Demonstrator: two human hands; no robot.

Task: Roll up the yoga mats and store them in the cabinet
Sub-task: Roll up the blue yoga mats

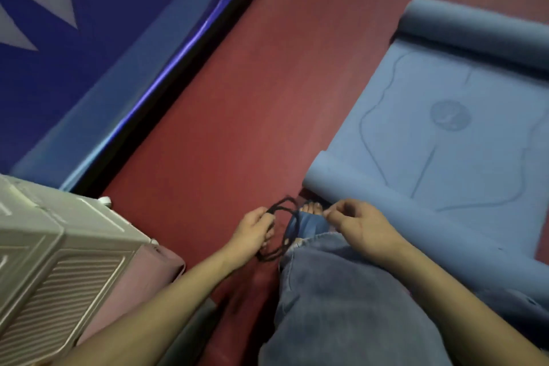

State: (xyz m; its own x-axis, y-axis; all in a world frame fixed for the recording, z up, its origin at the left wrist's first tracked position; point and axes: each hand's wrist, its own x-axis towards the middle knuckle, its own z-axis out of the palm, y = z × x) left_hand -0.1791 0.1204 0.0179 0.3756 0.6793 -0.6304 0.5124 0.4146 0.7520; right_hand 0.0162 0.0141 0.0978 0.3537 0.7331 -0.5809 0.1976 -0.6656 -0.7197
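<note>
A light blue yoga mat (439, 140) lies on the red floor at the right, curled up at its far end and at its near edge. My left hand (252, 232) grips a thin black strap (277, 249) that loops down beside my jeans leg. My right hand (356, 226) has its fingers curled and pinches the strap's other end just in front of the mat's near roll. A pink rolled mat (142, 285) lies at the lower left, partly under the white cabinet.
A white ribbed plastic cabinet (50, 264) stands at the lower left. A dark blue wall with a black base strip (190, 56) runs diagonally along the left. My bare foot (309, 208) and jeans leg (341, 306) sit between my hands. Red floor (267, 98) stretches ahead.
</note>
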